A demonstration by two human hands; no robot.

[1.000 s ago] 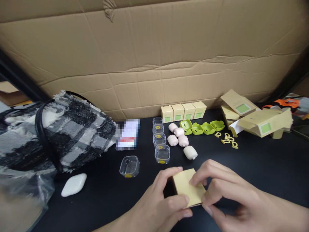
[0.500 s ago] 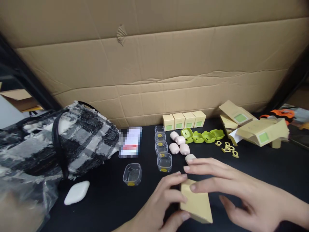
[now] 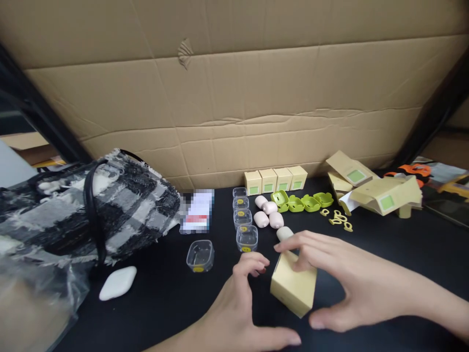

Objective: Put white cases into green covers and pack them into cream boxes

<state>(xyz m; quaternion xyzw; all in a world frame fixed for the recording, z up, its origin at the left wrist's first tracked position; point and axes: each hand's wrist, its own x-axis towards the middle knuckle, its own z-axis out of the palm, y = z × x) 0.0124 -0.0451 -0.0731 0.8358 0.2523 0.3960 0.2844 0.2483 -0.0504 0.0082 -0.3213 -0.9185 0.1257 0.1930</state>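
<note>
A small tan cardboard box (image 3: 293, 288) stands on the black table (image 3: 384, 244) near the front edge. My right hand (image 3: 340, 283) wraps round it, fingers on its top and thumb below its near corner. Just to the box's left, my left hand (image 3: 242, 313) has curled fingers, a thumb stretched along the table, and nothing in it. A pale pink earbud case (image 3: 285, 232) lies right behind my right fingertips.
Behind lie clear plastic cups (image 3: 246, 237), more pink cases (image 3: 269, 215), green cases (image 3: 302, 201), yellow rings (image 3: 339, 218) and a row of small boxes (image 3: 275, 179). Flattened boxes (image 3: 381, 193) lie at right. A plaid bag (image 3: 95, 210) and a white case (image 3: 117, 282) are at left.
The box has been turned from lying flat between both hands to standing upright. My left hand has come off it; my right hand now grips it alone.
</note>
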